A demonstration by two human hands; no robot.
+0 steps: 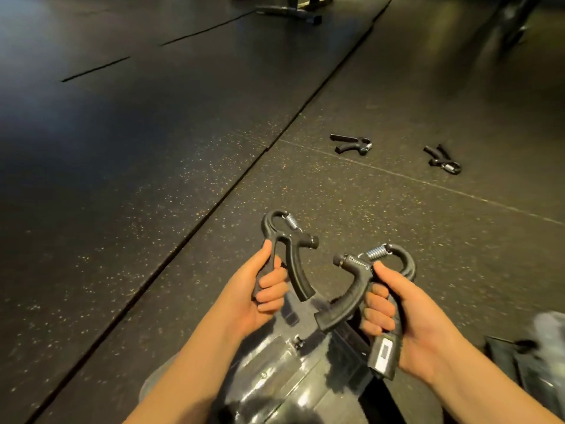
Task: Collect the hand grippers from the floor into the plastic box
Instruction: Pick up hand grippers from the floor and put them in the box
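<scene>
Clutching curvy black steel-sprung hand grippers (295, 264), one each in left hand (260, 298) and right hand (406, 316), over glossy plastic box (275, 377).

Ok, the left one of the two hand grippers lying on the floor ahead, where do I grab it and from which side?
Take that hand gripper by one handle, reaching down from its left. It lies flat on the floor, handles splayed leftward, spring head to the right, so a straight handle probably wraps easier than the curved head.
</scene>
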